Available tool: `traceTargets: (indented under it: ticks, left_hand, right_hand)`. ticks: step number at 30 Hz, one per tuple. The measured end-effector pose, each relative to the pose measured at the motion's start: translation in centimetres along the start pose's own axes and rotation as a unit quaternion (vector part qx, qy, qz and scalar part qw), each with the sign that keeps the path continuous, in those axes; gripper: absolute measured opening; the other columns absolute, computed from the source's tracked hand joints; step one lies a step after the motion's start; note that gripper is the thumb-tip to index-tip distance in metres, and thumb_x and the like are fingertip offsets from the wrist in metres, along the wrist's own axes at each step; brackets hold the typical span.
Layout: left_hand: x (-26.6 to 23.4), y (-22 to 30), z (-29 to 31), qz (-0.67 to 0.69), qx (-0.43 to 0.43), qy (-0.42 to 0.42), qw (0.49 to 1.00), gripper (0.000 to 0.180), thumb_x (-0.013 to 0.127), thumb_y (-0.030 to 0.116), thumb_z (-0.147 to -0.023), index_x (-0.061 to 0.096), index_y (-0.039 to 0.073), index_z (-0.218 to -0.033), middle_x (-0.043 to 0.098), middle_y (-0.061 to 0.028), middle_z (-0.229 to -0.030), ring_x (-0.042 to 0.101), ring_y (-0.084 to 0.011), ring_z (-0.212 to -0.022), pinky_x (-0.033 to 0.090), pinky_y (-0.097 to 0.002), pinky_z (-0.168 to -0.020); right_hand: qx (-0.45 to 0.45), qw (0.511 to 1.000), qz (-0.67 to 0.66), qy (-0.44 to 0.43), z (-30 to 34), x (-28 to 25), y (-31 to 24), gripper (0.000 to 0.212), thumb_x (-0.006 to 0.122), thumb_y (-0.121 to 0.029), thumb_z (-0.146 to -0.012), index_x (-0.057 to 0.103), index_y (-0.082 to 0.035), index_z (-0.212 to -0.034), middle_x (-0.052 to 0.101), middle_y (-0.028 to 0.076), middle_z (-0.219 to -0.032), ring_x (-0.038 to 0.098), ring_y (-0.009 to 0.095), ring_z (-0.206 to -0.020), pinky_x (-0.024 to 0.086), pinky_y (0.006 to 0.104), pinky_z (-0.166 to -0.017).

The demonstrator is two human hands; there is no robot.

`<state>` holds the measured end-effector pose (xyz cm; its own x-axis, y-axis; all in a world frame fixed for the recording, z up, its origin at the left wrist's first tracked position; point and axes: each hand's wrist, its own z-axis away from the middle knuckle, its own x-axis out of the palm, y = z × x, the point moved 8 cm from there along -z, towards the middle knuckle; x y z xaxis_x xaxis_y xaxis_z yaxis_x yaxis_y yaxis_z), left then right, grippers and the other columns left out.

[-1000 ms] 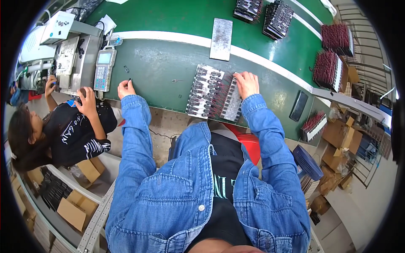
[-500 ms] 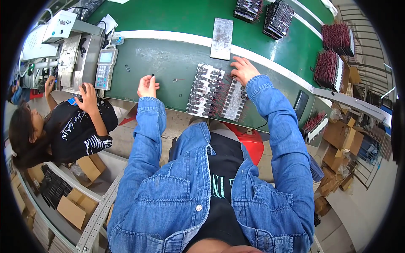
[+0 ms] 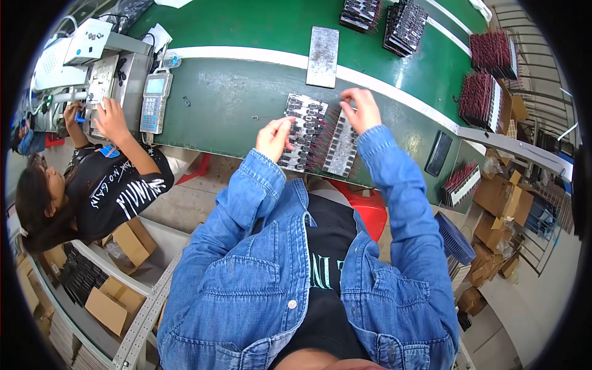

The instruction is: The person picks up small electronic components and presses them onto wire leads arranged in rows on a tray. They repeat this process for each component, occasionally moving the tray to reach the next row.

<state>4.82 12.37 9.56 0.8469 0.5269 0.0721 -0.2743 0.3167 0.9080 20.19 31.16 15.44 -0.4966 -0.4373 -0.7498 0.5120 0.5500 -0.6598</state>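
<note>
Now | left hand [image 3: 272, 139] has swung right to the rows of black parts [image 3: 306, 131] on the green surface [image 3: 222, 92], fingers bunched, contents unclear | right hand [image 3: 364, 110] near their far end, thumb and forefinger parted | both at one spot

Scuffed metal-looking tray [image 3: 338, 149], glossy worktop [image 3: 271, 28], matt denim sleeves [image 3: 396, 169], cardboard boxes [image 3: 103, 311]

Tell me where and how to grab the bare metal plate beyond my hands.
The metal plate is probably best pinched across its two long edges, near the middle, by your right hand coming from the near side. It lies flat, longer than wide, with both long edges clear, and that hand is closest.
</note>
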Motion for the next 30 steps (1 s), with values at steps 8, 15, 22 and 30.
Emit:
traceTargets:
  ticks: [8,15,22,30]
  left_hand:
    - [4.9,0.6,1.1,-0.003,0.037,-0.087,0.995,0.023,0.057,0.013,-0.092,0.064,0.001,-0.109,0.06,-0.0063,-0.091,0.06,-0.0102,-0.066,0.052,-0.0238,-0.059]
    - [7.6,-0.1,1.8,-0.026,-0.075,-0.076,0.994,0.019,0.058,0.009,-0.091,0.066,0.001,-0.106,0.064,-0.0065,-0.09,0.061,-0.0108,-0.072,0.053,-0.0234,-0.067]
    - [8.6,-1.8,2.4,0.154,-0.101,-0.11,0.977,0.024,0.058,0.007,-0.09,0.062,0.0,-0.113,0.067,-0.0081,-0.09,0.063,-0.0115,-0.073,0.054,-0.0238,-0.066]
    - [8.0,-1.6,3.2,0.116,-0.062,-0.135,0.982,0.028,0.058,0.005,-0.09,0.059,-0.002,-0.117,0.067,-0.0106,-0.097,0.066,-0.0148,-0.083,0.055,-0.0258,-0.073]
  right_hand:
    - [0.31,0.833,-0.456,0.043,10.5,2.3,4.1,0.015,0.064,-0.01,-0.086,0.061,-0.003,-0.099,0.066,0.007,-0.099,0.061,0.012,-0.084,0.049,0.0253,-0.072]
    - [0.321,0.767,-0.553,0.052,11.4,4.9,-1.0,0.015,0.065,-0.011,-0.087,0.063,-0.003,-0.099,0.066,0.006,-0.093,0.062,0.011,-0.077,0.05,0.0248,-0.069]
    - [0.336,0.74,-0.582,0.032,11.4,5.7,-0.6,0.013,0.066,-0.01,-0.086,0.064,-0.004,-0.096,0.065,0.004,-0.089,0.062,0.011,-0.078,0.051,0.0249,-0.07]
    - [0.333,0.755,-0.564,0.033,11.7,6.1,-0.4,0.012,0.067,-0.009,-0.085,0.064,-0.003,-0.095,0.065,0.002,-0.09,0.06,0.009,-0.082,0.05,0.0239,-0.072]
